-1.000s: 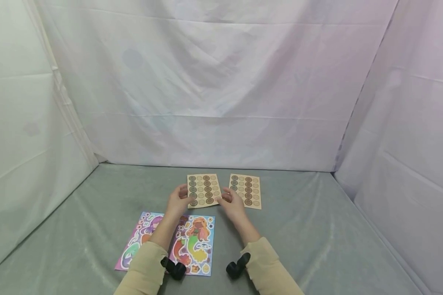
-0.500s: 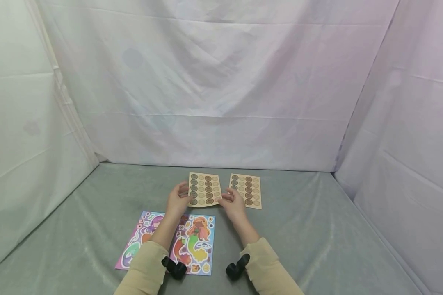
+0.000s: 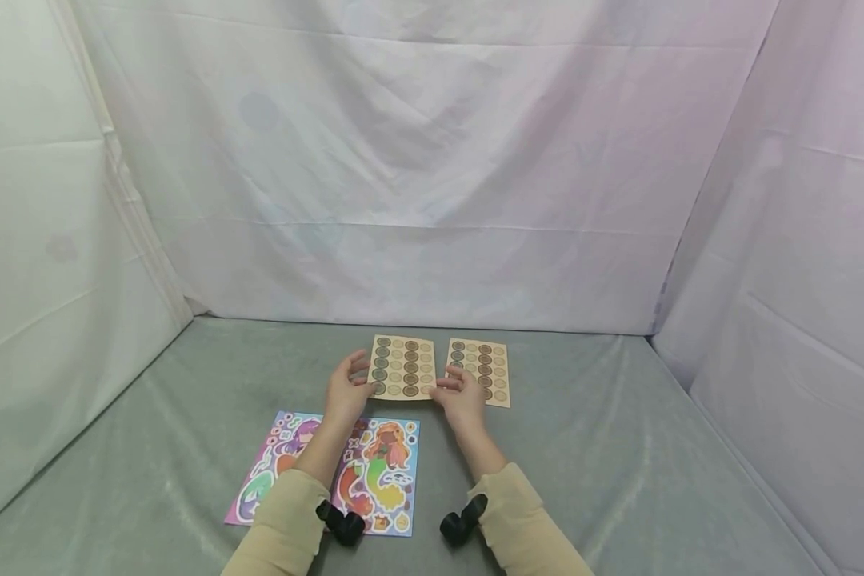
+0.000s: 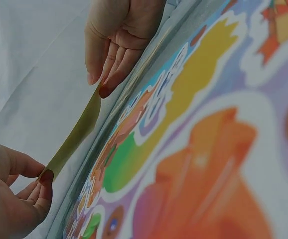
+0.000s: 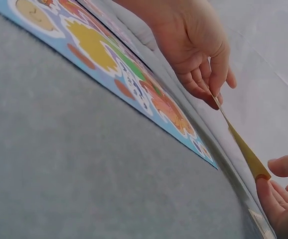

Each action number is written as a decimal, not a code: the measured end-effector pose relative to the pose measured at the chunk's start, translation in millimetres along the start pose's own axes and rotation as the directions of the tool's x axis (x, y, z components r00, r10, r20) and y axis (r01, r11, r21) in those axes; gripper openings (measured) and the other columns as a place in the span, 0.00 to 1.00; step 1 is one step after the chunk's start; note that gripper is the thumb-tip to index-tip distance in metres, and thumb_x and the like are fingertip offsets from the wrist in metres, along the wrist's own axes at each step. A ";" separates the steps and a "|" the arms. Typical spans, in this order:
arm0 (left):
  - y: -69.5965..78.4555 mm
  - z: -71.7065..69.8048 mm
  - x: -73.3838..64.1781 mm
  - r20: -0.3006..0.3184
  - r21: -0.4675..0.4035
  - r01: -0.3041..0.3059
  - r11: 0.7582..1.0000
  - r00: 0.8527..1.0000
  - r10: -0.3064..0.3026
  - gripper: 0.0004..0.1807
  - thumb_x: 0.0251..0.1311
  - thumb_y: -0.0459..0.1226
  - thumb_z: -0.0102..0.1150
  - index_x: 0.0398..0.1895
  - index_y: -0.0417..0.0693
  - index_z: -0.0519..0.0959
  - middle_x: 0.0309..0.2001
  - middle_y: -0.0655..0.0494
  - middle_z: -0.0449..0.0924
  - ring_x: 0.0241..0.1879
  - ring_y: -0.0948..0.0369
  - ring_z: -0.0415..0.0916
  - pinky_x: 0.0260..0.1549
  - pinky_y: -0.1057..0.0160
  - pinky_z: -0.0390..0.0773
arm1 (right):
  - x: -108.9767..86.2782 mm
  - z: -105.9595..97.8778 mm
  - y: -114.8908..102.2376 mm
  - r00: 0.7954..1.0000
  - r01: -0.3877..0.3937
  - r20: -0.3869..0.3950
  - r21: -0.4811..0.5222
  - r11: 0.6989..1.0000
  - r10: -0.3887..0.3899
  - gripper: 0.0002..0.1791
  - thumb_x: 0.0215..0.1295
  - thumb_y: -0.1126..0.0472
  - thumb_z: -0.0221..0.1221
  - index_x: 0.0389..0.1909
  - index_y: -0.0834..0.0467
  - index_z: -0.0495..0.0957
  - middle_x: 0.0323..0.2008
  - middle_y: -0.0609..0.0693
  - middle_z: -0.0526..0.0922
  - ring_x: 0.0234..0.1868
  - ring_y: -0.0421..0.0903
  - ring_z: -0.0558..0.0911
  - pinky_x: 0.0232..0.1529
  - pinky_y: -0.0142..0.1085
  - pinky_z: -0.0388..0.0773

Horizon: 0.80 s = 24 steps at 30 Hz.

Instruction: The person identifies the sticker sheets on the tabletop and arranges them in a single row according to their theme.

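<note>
My left hand [image 3: 347,392] pinches the lower left corner of a tan sticker sheet [image 3: 403,364] printed with rows of round brown and pale labels. At its lower right corner is my right hand [image 3: 462,400], with the corner between thumb and fingers; in the right wrist view the thumb [image 5: 286,166] looks slightly off the paper. Both wrist views show the held sheet [image 4: 76,139] edge-on, bowed and raised off the table. A second, matching sticker sheet [image 3: 500,372] lies flat to the right, partly covered by my right hand.
Nearer to me, under my left forearm, lie two colourful mermaid sticker sheets, one purple [image 3: 266,472] and one blue-edged [image 3: 396,480]. A grey cloth covers the table [image 3: 619,464]. White curtains [image 3: 432,160] stand behind it and at both sides.
The held sticker sheet has shifted a little to the right and away from me, and its near edge has straightened. Both hands have moved only slightly. The other sheets stay put.
</note>
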State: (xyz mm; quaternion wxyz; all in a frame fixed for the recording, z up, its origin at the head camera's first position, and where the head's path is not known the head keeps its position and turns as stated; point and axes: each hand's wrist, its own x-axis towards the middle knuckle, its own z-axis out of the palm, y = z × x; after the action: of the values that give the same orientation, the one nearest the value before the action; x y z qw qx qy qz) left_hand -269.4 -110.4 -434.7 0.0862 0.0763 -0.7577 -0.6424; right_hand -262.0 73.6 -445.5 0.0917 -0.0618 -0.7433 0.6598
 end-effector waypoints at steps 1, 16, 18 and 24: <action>1.0 0.2 -0.5 -0.002 -0.006 -0.002 1.000 1.000 0.002 0.37 0.52 0.19 0.58 0.67 0.44 0.65 0.59 0.41 0.70 0.48 0.49 0.74 0.43 0.58 0.79 | 0.0 0.0 0.1 1.000 0.000 -0.011 0.003 1.000 0.000 0.29 0.50 0.74 0.66 0.57 0.68 0.71 0.38 0.57 0.83 0.37 0.49 0.83 0.37 0.35 0.81; 10.5 -1.5 -3.0 0.025 -0.085 -0.021 0.996 0.999 0.023 0.39 0.52 0.21 0.60 0.69 0.46 0.62 0.60 0.41 0.69 0.44 0.52 0.75 0.36 0.63 0.80 | 0.6 -4.6 -7.9 1.000 0.014 -0.028 0.005 1.000 -0.014 0.31 0.47 0.77 0.65 0.57 0.68 0.72 0.38 0.57 0.82 0.35 0.47 0.83 0.35 0.33 0.81; 11.7 -2.4 -2.6 0.039 -0.097 -0.025 0.995 0.999 0.029 0.40 0.52 0.21 0.60 0.70 0.45 0.61 0.60 0.41 0.69 0.44 0.52 0.75 0.36 0.64 0.80 | 1.1 -6.8 -9.0 1.000 0.022 -0.008 0.007 1.000 -0.022 0.32 0.47 0.77 0.65 0.58 0.68 0.71 0.39 0.57 0.82 0.35 0.47 0.82 0.35 0.33 0.80; 16.2 -7.5 -2.8 0.087 -0.119 -0.051 0.992 0.994 0.062 0.43 0.50 0.19 0.59 0.71 0.44 0.59 0.60 0.40 0.69 0.40 0.55 0.75 0.34 0.66 0.80 | 0.9 -13.7 -15.3 0.998 0.039 0.049 -0.014 0.999 -0.038 0.35 0.49 0.75 0.66 0.61 0.66 0.70 0.41 0.57 0.81 0.33 0.45 0.81 0.33 0.33 0.80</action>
State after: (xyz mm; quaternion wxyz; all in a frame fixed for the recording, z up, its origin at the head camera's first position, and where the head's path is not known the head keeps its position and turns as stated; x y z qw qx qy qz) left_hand -265.1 -114.4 -417.6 0.0744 0.0204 -0.7241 -0.6854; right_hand -259.5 85.2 -428.7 0.0859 -0.0321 -0.7511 0.6538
